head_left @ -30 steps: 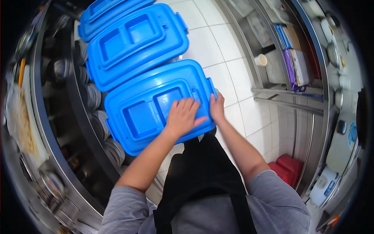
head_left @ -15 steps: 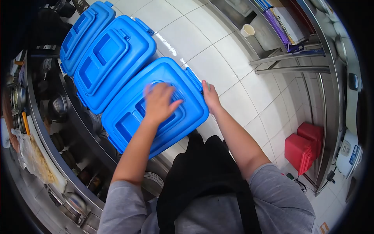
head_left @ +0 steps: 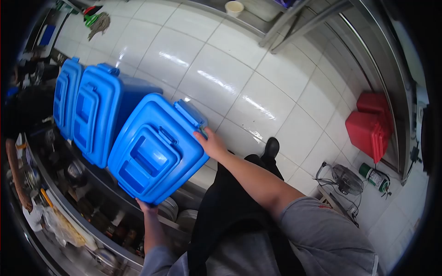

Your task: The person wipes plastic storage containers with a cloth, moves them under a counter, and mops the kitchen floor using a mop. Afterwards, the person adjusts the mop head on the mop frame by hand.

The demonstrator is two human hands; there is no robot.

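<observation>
A lidded blue bin [head_left: 170,112] stands in front of me, gripped at two sides. My right hand [head_left: 212,143] holds its right edge, near the side latch [head_left: 189,113]; a small greenish thing shows by the fingers, too little to name. My left hand [head_left: 146,207] is at the near left corner, its fingers partly hidden under the lid's rim. The small inner flap [head_left: 154,156] on the lid is closed. Two more blue bins, a middle bin [head_left: 99,78] and a far bin [head_left: 69,73], stand in a row to the left with lids on.
A steel counter [head_left: 106,202] with shelves of pots runs along the left, where another person's arm [head_left: 16,170] reaches over a plastic bag [head_left: 60,225]. Red containers [head_left: 366,131], a fan [head_left: 345,179] and a green cylinder [head_left: 375,177] are at right. White tile floor [head_left: 258,101] lies ahead.
My left hand has moved from above the lid down to the bin's near left corner. The bin has turned, and the view has swung with it. My right hand stays at the right edge.
</observation>
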